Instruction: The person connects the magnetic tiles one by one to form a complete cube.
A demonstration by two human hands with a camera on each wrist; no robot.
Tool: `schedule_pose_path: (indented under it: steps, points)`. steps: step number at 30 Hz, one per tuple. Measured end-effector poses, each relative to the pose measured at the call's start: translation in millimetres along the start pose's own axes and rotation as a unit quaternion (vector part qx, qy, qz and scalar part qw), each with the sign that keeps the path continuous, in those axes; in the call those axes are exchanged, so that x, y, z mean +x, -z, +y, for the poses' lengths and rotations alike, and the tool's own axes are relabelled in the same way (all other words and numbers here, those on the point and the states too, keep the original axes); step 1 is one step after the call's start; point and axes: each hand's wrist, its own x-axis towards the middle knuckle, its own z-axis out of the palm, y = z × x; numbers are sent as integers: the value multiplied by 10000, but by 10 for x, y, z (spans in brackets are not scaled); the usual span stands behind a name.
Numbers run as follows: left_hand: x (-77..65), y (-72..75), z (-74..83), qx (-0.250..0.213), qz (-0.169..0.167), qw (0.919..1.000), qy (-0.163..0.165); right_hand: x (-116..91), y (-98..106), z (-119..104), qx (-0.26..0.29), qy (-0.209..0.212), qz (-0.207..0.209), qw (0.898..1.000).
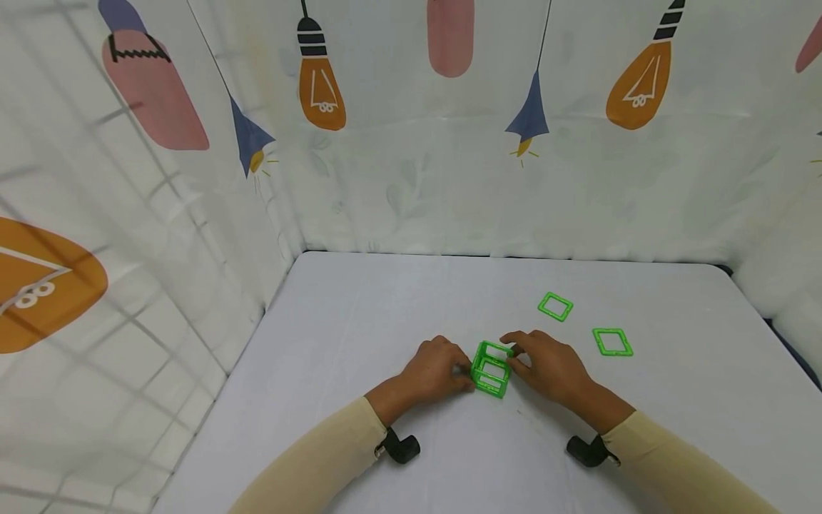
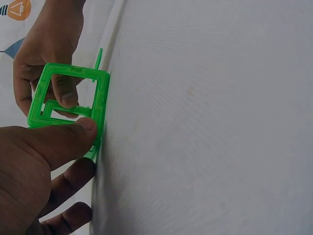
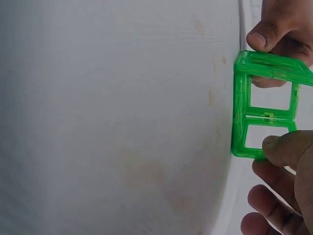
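Note:
Green square frames, like magnetic building tiles, stand joined as a small open box on the white table. My left hand holds its left side; in the left wrist view the thumb lies across the lower edge of one frame, with fingers behind it. From the other side my right hand pinches the box, and the right wrist view shows its thumb at a frame's corner with the index finger beneath. Several frames overlap there in a two-window shape. Parts of the box are hidden behind fingers.
Two loose green square tiles lie flat beyond my right hand, one farther back and one to the right. The white table meets cloth walls printed with lamps and bulbs at the back and left.

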Motion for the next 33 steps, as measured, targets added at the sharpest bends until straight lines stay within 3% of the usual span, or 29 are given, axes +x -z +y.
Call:
schedule_pose_path:
  steps: [9,19,33]
  points:
    - [-7,7,4,36,-63,10000,-9,-60,73,-27,223,-465,-470,9976]
    - [-19,12,27,154,-126,9998,52,-171,81,-100,645,-868,-1136,9876]
    - [-34,-9,25,22,-208,9997,125,-171,9,-142,447,-781,-903,9918]
